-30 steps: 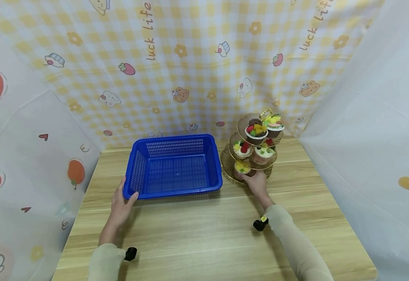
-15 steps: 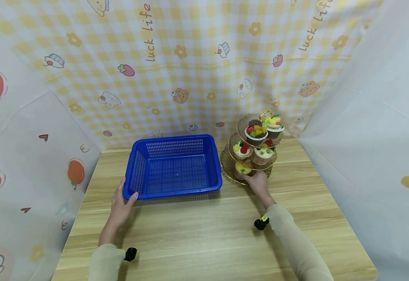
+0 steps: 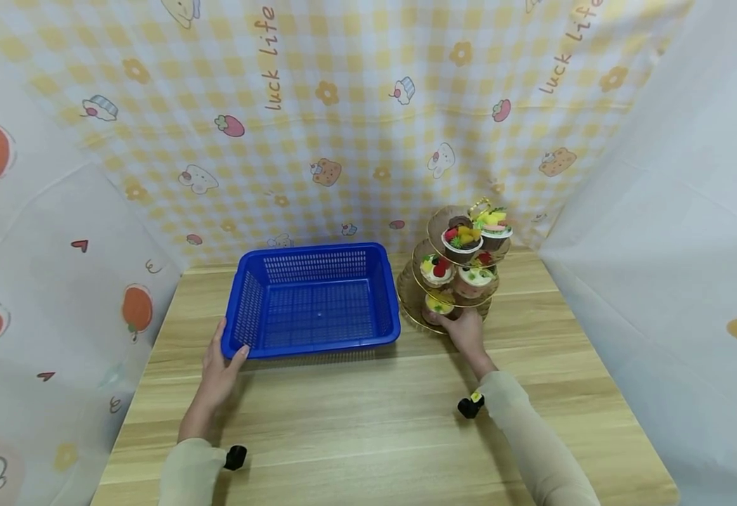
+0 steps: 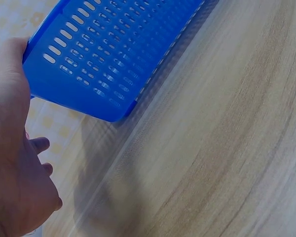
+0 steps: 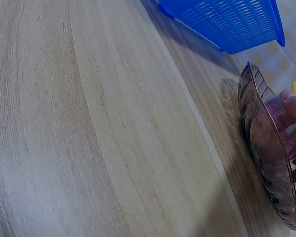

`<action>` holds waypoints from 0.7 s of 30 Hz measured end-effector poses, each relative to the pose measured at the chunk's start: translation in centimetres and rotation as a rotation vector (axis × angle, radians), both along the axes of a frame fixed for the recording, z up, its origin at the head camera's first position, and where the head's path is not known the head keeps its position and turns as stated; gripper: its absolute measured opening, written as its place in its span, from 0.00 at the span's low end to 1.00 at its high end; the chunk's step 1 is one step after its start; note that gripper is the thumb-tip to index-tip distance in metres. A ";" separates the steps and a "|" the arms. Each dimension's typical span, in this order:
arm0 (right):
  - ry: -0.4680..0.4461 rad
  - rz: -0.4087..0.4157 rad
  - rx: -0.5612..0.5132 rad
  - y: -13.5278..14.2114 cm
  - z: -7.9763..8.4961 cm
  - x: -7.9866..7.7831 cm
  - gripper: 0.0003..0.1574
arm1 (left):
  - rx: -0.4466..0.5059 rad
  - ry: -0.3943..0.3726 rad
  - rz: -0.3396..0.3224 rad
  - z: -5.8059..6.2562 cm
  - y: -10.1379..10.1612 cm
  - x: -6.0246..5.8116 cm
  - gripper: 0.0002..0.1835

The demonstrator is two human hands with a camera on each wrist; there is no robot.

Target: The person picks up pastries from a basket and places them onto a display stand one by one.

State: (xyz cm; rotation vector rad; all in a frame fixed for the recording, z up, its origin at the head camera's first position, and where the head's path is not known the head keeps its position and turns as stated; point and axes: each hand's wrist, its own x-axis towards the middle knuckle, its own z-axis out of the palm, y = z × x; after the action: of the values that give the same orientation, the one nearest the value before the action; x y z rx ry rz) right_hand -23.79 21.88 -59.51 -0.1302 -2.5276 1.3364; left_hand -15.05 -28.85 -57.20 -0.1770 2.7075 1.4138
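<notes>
My left hand point(image 3: 218, 372) holds the front left corner of a blue plastic basket point(image 3: 314, 349), its thumb over the rim. In the left wrist view that thumb lies at the basket's point(image 4: 84, 89) top edge, the other fingers lower and partly hidden. At the right, my right hand point(image 3: 467, 336) reaches onto the lowest tier of a three-tier cake stand point(image 3: 408, 309). There its thumb and fingers grip a small cupcake point(image 3: 439, 305) with a yellow top. The right wrist view shows the thumb against the cup, behind the tray's clear rim point(image 5: 259, 94).
Fruit-topped cupcakes stand on the upper tiers, among them a chocolate one point(image 3: 461, 242) and a cream one point(image 3: 473, 280). The middle tier overhangs the gripped cupcake. Behind the wooden table point(image 3: 355, 429) hangs a checked curtain point(image 3: 317, 140).
</notes>
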 end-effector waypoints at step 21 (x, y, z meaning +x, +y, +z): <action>-0.065 0.022 0.123 1.0 2.4 5.7 0.49 | 0.035 0.130 -0.002 0.5 -1.2 0.7 0.49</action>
State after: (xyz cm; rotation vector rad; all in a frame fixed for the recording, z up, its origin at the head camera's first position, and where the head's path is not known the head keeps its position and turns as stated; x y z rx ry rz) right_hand -18.10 22.90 -57.14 -0.1234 -2.6650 1.1988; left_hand -14.35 -30.09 -56.71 -0.0836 2.7810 1.5225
